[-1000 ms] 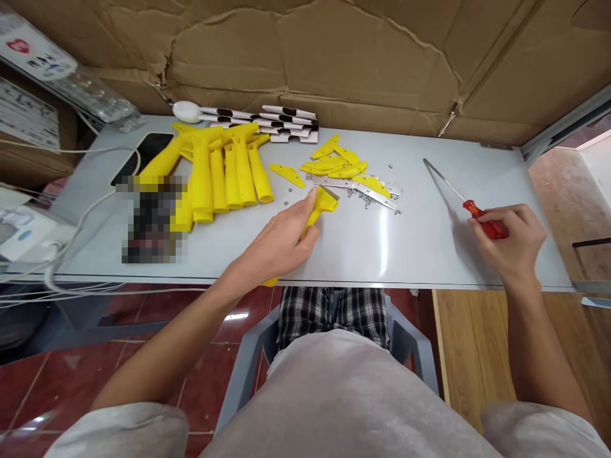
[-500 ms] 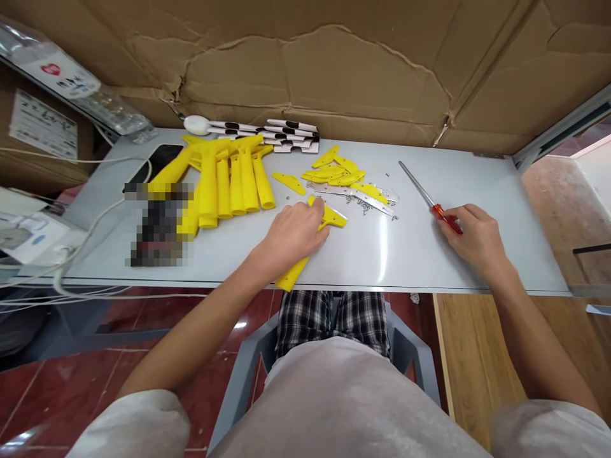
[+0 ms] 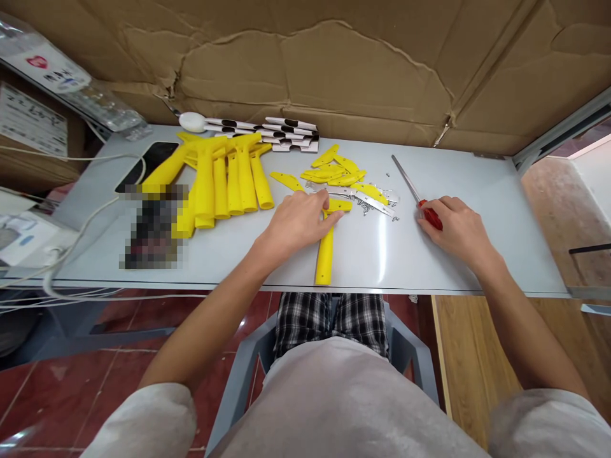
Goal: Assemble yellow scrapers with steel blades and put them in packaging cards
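Note:
My left hand (image 3: pixel 300 219) is closed on the head of a yellow T-shaped scraper (image 3: pixel 324 257), which lies on the table with its handle toward me. Part of the head is covered by my fingers. To the right, my right hand (image 3: pixel 453 226) grips the red handle of a screwdriver (image 3: pixel 407 177); its metal shaft points away toward the back left. Beyond the scraper lie several loose yellow cover plates (image 3: pixel 329 172), metal blades (image 3: pixel 380 205) and a scatter of small screws (image 3: pixel 365 208).
Several yellow scraper handles (image 3: pixel 205 184) are grouped at left, beside a blurred-out patch. Black-and-white cartons (image 3: pixel 291 137) and a white spoon (image 3: pixel 192 121) lie along the cardboard wall (image 3: pixel 310 70). A plastic bottle (image 3: pixel 71 83) and white cables (image 3: pixel 57 280) occupy the left side.
The scraper has turned from slanted to nearly straight toward me, with its handle end swung right. My right hand and the screwdriver have shifted slightly left.

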The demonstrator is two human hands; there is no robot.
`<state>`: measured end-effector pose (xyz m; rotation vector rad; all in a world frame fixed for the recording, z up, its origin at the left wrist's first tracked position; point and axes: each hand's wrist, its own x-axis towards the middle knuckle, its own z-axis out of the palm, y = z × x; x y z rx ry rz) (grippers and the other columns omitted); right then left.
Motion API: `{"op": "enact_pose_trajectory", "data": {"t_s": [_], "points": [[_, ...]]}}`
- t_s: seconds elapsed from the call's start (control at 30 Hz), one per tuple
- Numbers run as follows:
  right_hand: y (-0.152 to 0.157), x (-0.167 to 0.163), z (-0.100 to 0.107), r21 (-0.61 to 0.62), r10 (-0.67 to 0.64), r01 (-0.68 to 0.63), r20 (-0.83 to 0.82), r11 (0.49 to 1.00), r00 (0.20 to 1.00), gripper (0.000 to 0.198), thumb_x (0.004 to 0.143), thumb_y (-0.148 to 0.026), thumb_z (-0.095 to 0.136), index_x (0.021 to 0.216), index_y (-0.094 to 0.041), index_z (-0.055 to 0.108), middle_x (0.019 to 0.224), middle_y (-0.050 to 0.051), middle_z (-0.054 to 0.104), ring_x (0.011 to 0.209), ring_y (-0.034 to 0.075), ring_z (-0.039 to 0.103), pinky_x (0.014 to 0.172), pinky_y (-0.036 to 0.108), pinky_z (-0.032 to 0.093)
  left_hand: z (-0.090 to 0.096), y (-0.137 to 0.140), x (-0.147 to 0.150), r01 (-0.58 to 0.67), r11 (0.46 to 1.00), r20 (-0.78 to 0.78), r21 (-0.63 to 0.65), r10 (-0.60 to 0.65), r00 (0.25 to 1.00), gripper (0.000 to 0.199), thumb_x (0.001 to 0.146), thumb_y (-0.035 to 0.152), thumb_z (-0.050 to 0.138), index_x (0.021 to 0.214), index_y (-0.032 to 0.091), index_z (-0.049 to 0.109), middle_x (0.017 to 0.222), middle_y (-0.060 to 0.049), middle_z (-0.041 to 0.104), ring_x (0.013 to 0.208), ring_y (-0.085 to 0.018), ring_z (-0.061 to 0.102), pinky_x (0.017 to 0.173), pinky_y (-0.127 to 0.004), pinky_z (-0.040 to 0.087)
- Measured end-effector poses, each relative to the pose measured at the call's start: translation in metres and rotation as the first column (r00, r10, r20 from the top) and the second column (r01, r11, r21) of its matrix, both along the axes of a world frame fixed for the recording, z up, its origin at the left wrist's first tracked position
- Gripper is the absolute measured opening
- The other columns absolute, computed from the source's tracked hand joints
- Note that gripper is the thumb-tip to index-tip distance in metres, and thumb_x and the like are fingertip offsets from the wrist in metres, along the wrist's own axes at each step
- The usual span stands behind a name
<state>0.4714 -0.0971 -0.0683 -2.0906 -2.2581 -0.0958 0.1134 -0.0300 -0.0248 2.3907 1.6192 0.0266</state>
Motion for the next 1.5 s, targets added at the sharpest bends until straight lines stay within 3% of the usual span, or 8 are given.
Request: {"op": "enact_pose_trajectory", "data": {"t_s": [0.23, 0.47, 0.6, 0.8, 1.03, 1.17, 1.3, 1.5], "points": [[-0.009, -0.002, -0.007, 0.062, 0.031, -0.03, -0.021, 0.998, 0.999, 0.048, 0.11, -0.049, 0.05, 0.145, -0.023, 0.069, 0.136, 0.014, 0.069, 0.118, 0.027, 0.06, 0.086, 0.037, 0.043, -0.012, -0.027, -0.044, -0.191, 0.982, 0.13, -0.007, 0.191, 0.973, 0.043, 0.107, 0.057, 0.057, 0.12, 0.021, 0.077, 0.089, -0.006, 0.084, 0.089, -0.033, 0.08, 0.083, -0.042, 0.055], [-0.017, -0.017, -0.015, 0.17, 0.042, -0.037, -0.021, 0.985, 0.999, 0.042, 0.112, -0.046, 0.05, 0.138, -0.023, 0.073, 0.148, 0.013, 0.063, 0.126, 0.028, 0.056, 0.098, 0.042, 0.044, -0.046, -0.051, -0.07, -0.209, 0.977, 0.19, 0.048, 0.197, 0.962, 0.035, 0.105, 0.049, 0.057, 0.117, 0.023, 0.076, 0.08, -0.002, 0.077, 0.082, -0.027, 0.076, 0.074, -0.037, 0.047], [-0.006, -0.041, -0.01, 0.216, 0.13, -0.13, 0.017, 0.968, 0.991, 0.035, 0.111, -0.038, 0.051, 0.128, -0.022, 0.077, 0.152, 0.015, 0.061, 0.138, 0.032, 0.048, 0.102, 0.044, 0.038, -0.059, -0.056, -0.068, -0.224, 0.965, 0.21, 0.134, 0.193, 0.958, 0.029, 0.104, 0.042, 0.057, 0.106, 0.024, 0.079, 0.08, -0.003, 0.075, 0.08, -0.025, 0.074, 0.069, -0.036, 0.041], [0.028, -0.087, 0.004, 0.118, 0.319, -0.313, -0.033, 0.942, 0.947, 0.038, 0.114, -0.032, 0.047, 0.116, -0.023, 0.084, 0.138, 0.014, 0.067, 0.127, 0.026, 0.051, 0.1, 0.041, 0.03, -0.065, -0.059, -0.068, -0.255, 0.948, 0.293, 0.19, 0.193, 0.937, 0.027, 0.105, 0.04, 0.057, 0.099, 0.024, 0.078, 0.078, -0.003, 0.074, 0.078, -0.024, 0.072, 0.069, -0.035, 0.041], [0.042, -0.114, 0.01, -0.034, 0.35, -0.35, -0.001, 0.936, 0.937, 0.043, 0.114, -0.028, 0.044, 0.113, -0.022, 0.086, 0.122, 0.013, 0.071, 0.114, 0.022, 0.053, 0.096, 0.038, 0.029, -0.068, -0.06, -0.071, -0.257, 0.947, 0.393, 0.19, 0.167, 0.904, 0.021, 0.104, 0.035, 0.06, 0.098, 0.023, 0.076, 0.073, -0.001, 0.071, 0.073, -0.022, 0.07, 0.07, -0.035, 0.047], [0.046, -0.118, 0.013, -0.068, 0.346, -0.343, 0.035, 0.937, 0.937, 0.045, 0.114, -0.026, 0.041, 0.113, -0.019, 0.086, 0.119, 0.014, 0.071, 0.112, 0.022, 0.053, 0.095, 0.037, 0.029, -0.073, -0.058, -0.072, -0.289, 0.92, 0.46, 0.264, 0.143, 0.876, 0.022, 0.105, 0.03, 0.058, 0.108, 0.021, 0.078, 0.105, -0.009, 0.082, 0.092, -0.025, 0.078, 0.082, -0.037, 0.057], [0.048, -0.118, 0.011, -0.065, 0.363, -0.36, 0.054, 0.931, 0.93, 0.044, 0.115, -0.026, 0.041, 0.11, -0.016, 0.084, 0.115, 0.014, 0.071, 0.108, 0.021, 0.052, 0.093, 0.037, 0.028, -0.072, -0.055, -0.069, -0.304, 0.916, 0.432, 0.264, 0.169, 0.886, 0.031, 0.105, 0.032, 0.06, 0.128, 0.021, 0.077, 0.149, -0.015, 0.076, 0.119, -0.033, 0.079, 0.1, -0.047, 0.063], [0.049, -0.119, 0.005, -0.019, 0.387, -0.387, 0.104, 0.922, 0.916, 0.044, 0.115, -0.024, 0.037, 0.101, -0.01, 0.077, 0.108, 0.016, 0.071, 0.101, 0.02, 0.051, 0.092, 0.038, 0.028, -0.055, -0.052, -0.062, -0.291, 0.946, 0.311, 0.145, 0.236, 0.921, 0.04, 0.109, 0.035, 0.057, 0.141, 0.021, 0.075, 0.167, -0.014, 0.066, 0.132, -0.038, 0.076, 0.11, -0.054, 0.061]]}}
